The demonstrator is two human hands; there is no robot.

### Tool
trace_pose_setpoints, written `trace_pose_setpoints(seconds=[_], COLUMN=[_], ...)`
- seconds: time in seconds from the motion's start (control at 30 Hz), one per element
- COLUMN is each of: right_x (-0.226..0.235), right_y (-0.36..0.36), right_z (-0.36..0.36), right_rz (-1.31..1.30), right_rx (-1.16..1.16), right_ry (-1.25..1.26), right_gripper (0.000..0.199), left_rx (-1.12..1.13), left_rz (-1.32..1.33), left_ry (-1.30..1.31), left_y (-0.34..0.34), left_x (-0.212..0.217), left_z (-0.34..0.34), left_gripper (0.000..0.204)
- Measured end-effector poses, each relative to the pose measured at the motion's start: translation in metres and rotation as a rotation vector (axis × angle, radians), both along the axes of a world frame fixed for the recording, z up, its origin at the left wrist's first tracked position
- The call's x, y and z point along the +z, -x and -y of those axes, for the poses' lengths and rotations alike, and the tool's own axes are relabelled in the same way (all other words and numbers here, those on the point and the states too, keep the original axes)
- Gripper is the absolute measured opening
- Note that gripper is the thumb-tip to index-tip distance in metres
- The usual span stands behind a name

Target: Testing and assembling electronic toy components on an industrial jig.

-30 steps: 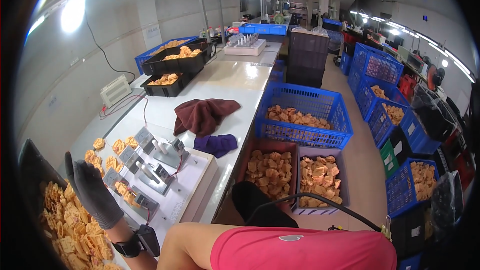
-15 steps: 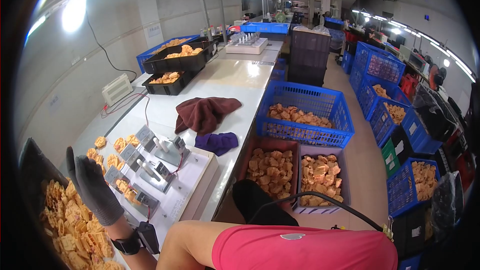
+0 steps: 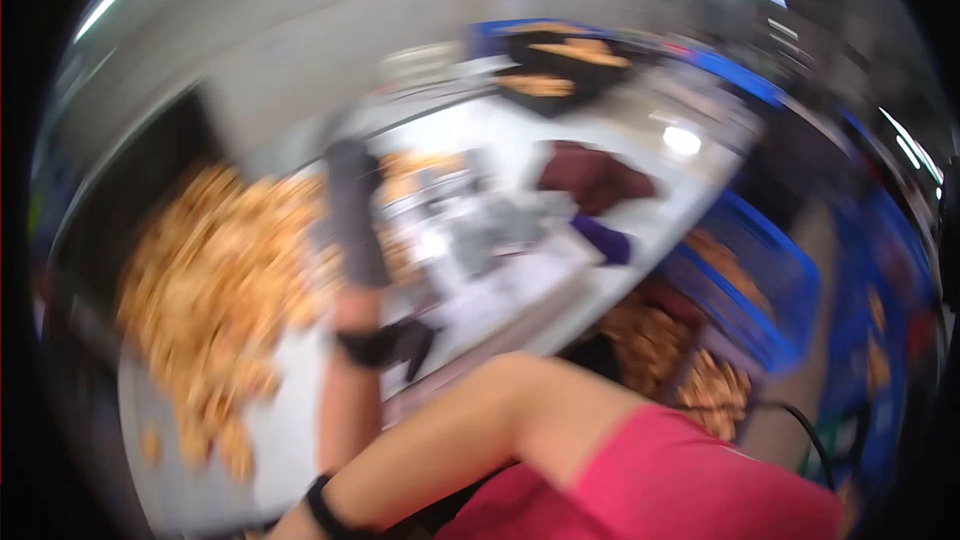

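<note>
My left hand [image 3: 355,210], in a grey glove with a dark band at the wrist, reaches up beside a large heap of flat tan-orange pieces [image 3: 225,270]. Motion smears its fingers, so I cannot tell whether they hold anything. Just to its right on the table is a white board [image 3: 500,290] carrying several small grey fixtures [image 3: 490,230], all blurred. More tan-orange pieces [image 3: 420,168] lie behind the fixtures. My right forearm crosses the lower part of the view with a black wrist band; the right hand itself is cut off by the lower edge.
A brown cloth [image 3: 592,177] and a purple cloth [image 3: 603,239] lie past the board. Black trays [image 3: 570,85] of pieces stand at the table's back. Right of the table are a blue crate [image 3: 790,325] and boxes of similar pieces. A dark container [image 3: 140,165] rises behind the heap.
The view has swung left and blurred, so the table and fixtures now sit further right. More of the heap shows, and my right forearm with its black band has come into view.
</note>
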State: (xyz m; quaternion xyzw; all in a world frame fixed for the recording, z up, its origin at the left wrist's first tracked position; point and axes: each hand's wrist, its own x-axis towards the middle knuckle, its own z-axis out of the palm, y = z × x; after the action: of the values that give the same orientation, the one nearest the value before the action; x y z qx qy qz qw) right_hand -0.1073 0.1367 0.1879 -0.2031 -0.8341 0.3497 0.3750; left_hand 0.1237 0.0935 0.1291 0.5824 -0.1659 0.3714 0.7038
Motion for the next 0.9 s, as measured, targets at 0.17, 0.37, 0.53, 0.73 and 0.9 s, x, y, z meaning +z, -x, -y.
trace_pose_setpoints(seconds=[0.17,0.37,0.53,0.73,0.9], right_x=[-0.016,-0.007,-0.013,-0.014,-0.007], right_y=[-0.002,0.012,0.007,-0.002,-0.005], right_z=[-0.002,-0.003,-0.005,-0.007,0.007], right_rz=[-0.151,-0.117,-0.108,-0.144,-0.052], right_rx=[-0.222,-0.063,-0.105,-0.137,-0.116], right_ry=[0.154,0.313,0.308,0.287,0.151], right_gripper=[0.020,0.019,0.020,0.021,0.016], left_rx=[-0.798,-0.160,-0.102,-0.351,-0.340], left_rz=[-0.008,0.139,0.123,0.034,0.102], left_ry=[0.213,0.190,0.073,0.183,0.199], left_y=[0.023,0.013,0.005,-0.004,0.000], left_x=[0.039,0.036,0.033,0.036,0.030], left_z=[0.085,0.067,0.072,0.077,0.088], left_gripper=[0.074,0.041,0.043,0.044,0.038])
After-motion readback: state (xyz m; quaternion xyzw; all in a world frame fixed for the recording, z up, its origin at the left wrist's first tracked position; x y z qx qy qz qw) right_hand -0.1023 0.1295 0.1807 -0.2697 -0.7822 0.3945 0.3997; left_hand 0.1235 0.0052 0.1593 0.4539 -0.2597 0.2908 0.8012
